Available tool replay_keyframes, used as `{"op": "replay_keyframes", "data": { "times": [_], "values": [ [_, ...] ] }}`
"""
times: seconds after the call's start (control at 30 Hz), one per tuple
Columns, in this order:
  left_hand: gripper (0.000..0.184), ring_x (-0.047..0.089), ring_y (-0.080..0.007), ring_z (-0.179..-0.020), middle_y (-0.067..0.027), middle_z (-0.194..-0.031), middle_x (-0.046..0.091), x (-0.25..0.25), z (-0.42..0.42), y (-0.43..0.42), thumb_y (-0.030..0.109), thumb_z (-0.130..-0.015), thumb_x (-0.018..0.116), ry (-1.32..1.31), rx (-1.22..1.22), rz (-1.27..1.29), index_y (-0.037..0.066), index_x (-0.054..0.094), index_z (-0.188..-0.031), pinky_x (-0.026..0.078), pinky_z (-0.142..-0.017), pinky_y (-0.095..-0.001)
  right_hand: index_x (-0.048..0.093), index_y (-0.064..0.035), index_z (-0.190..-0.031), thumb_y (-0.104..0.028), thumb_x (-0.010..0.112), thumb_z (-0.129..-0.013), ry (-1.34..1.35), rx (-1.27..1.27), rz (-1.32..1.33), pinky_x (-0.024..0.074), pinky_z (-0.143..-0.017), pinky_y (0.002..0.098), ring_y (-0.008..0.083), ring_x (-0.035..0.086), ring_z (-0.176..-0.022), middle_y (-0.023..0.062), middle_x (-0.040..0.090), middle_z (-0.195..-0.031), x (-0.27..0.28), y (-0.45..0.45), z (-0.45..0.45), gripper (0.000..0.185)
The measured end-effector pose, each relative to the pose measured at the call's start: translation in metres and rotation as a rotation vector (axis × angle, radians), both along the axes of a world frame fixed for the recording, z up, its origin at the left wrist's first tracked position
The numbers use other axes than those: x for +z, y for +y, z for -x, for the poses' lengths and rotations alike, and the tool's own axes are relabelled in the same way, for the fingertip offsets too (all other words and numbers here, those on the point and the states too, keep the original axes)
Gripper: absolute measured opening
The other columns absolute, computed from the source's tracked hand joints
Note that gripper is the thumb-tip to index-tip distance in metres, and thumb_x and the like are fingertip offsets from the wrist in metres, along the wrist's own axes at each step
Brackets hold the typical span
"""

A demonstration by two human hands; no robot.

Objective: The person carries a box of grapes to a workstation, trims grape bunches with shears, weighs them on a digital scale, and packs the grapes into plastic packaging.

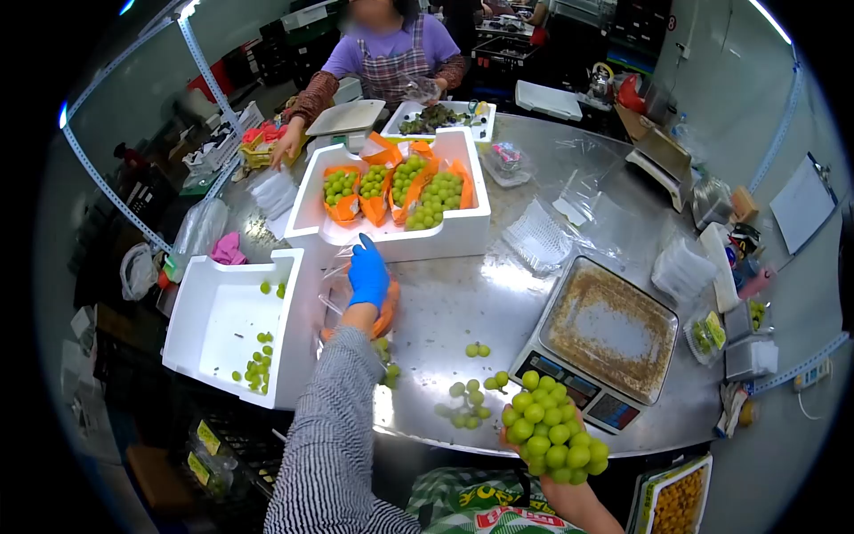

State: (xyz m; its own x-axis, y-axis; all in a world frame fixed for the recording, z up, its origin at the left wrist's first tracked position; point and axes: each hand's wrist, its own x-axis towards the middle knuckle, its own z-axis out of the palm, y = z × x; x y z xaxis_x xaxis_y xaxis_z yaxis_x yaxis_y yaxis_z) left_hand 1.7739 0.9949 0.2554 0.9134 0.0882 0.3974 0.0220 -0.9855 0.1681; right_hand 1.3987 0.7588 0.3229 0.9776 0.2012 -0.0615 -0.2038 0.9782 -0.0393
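A large bunch of green grapes (553, 429) rests in my left or right-side bare hand, my right hand (511, 436), its fingers wrapped around the bunch from below. My left hand (367, 274), in a blue glove, reaches over clear plastic and orange wrapping (388, 307) in front of the white foam box (427, 246); its index finger points toward the box, and whether it holds anything is unclear. Several orange-wrapped bunches (409, 182) stand in that box. Loose grapes (478, 350) lie on the metal table (445, 294) near the scale (609, 329).
A second foam box (222, 311) at the left holds loose grapes. Across the table a person (391, 53) in a checked apron reaches toward a yellow basket (258, 153). Clear trays (538, 236) and a tray of dark grapes (440, 120) are farther back.
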Motion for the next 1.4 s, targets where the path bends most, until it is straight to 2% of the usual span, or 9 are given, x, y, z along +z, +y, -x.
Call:
{"op": "replay_keyframes", "data": {
  "times": [0.1, 0.17, 0.3, 0.43, 0.5, 0.63, 0.93, 1.2, 1.4],
  "values": [
    [0.036, 0.064, -0.0207, -0.083, -0.0121, -0.100, 0.062, 0.005, -0.031, 0.069, 0.005, -0.079, 0.061, -0.254, -0.304, 0.331, -0.001, 0.058, -0.115, 0.053, -0.066, -0.0306, 0.042, -0.0052, -0.134, -0.040, 0.050, -0.088, 0.013, 0.011, -0.003, 0.0375, -0.097, 0.0546, 0.0320, 0.047, -0.118, 0.0135, 0.048, -0.130, 0.001, 0.015, 0.016, 0.058],
    [0.027, 0.063, -0.0164, -0.086, -0.0097, -0.097, 0.065, 0.083, -0.021, 0.098, 0.004, -0.082, 0.058, 0.156, -0.479, 1.093, -0.002, 0.062, -0.109, 0.052, -0.072, -0.0292, 0.042, -0.0047, -0.134, -0.041, 0.050, -0.088, 0.013, 0.025, -0.011, 0.0377, -0.097, 0.0546, 0.0319, 0.048, -0.117, 0.0137, 0.048, -0.129, 0.001, 0.026, 0.019, 0.059],
    [0.037, 0.061, -0.0122, -0.091, -0.0058, -0.106, 0.064, 0.208, 0.038, 0.128, 0.010, -0.085, 0.063, 0.201, -0.836, 1.393, -0.001, 0.058, -0.119, 0.049, -0.080, -0.0257, 0.042, -0.0036, -0.133, -0.041, 0.050, -0.088, -0.022, 0.071, -0.001, 0.0381, -0.097, 0.0548, 0.0318, 0.050, -0.116, 0.0143, 0.049, -0.128, 0.002, 0.049, 0.005, 0.059],
    [0.048, 0.057, -0.0111, -0.094, -0.0058, -0.111, 0.059, 0.256, 0.090, 0.150, 0.018, -0.086, 0.066, 0.438, -0.996, 1.613, -0.002, 0.050, -0.127, 0.047, -0.083, -0.0235, 0.042, 0.0000, -0.130, -0.040, 0.048, -0.088, -0.011, 0.032, 0.019, 0.0410, -0.094, 0.0542, 0.0342, 0.051, -0.113, 0.0182, 0.050, -0.127, 0.034, 0.088, -0.020, 0.059],
    [0.048, 0.055, -0.0107, -0.092, -0.0059, -0.111, 0.057, 0.259, 0.108, 0.158, 0.017, -0.084, 0.068, 0.371, -0.901, 1.329, 0.001, 0.051, -0.125, 0.048, -0.081, -0.0245, 0.051, -0.0057, -0.121, -0.043, 0.047, -0.090, 0.090, 0.072, 0.041, 0.0453, -0.086, 0.0532, 0.0364, 0.054, -0.104, 0.0162, 0.055, -0.119, 0.047, 0.106, -0.029, 0.049],
    [0.043, 0.056, -0.0107, -0.090, -0.0050, -0.108, 0.059, 0.244, 0.145, 0.163, 0.010, -0.077, 0.073, 0.105, -0.607, 0.653, 0.003, 0.056, -0.116, 0.048, -0.078, -0.0245, 0.035, 0.0033, -0.137, -0.038, 0.050, -0.088, -0.045, 0.121, -0.033, 0.0368, -0.105, 0.0419, 0.0325, 0.046, -0.123, 0.0191, 0.044, -0.136, 0.058, 0.142, -0.029, 0.065],
    [0.032, 0.063, -0.0131, -0.085, -0.0073, -0.094, 0.068, 0.297, 0.186, 0.231, 0.020, -0.095, 0.055, 0.205, -0.615, 0.959, 0.001, 0.060, -0.120, 0.051, -0.078, -0.0255, 0.043, -0.0050, -0.126, -0.036, 0.055, -0.088, -0.350, 0.309, -0.177, 0.0428, -0.089, 0.0382, 0.0257, 0.050, -0.101, 0.0108, 0.049, -0.112, 0.083, 0.180, -0.035, 0.050],
    [0.033, 0.063, -0.0173, -0.079, -0.0082, -0.093, 0.062, 0.322, 0.237, 0.226, -0.006, -0.078, 0.065, 0.289, -0.432, 1.303, 0.002, 0.056, -0.108, 0.054, -0.072, -0.0306, 0.044, -0.0040, -0.126, -0.036, 0.054, -0.089, -0.321, 0.445, -0.208, 0.0439, -0.090, 0.0387, 0.0262, 0.052, -0.102, 0.0118, 0.051, -0.114, 0.085, 0.160, -0.014, 0.050],
    [0.036, 0.058, -0.0092, -0.072, -0.0030, -0.089, 0.060, 0.343, 0.272, 0.187, -0.001, -0.076, 0.069, 0.327, -0.363, 1.151, 0.001, 0.057, -0.109, 0.046, -0.062, -0.0214, 0.045, -0.0032, -0.126, -0.036, 0.053, -0.089, -0.303, 0.496, -0.220, 0.0447, -0.090, 0.0391, 0.0265, 0.054, -0.103, 0.0126, 0.053, -0.115, 0.085, 0.132, 0.000, 0.050]
  ]
}}
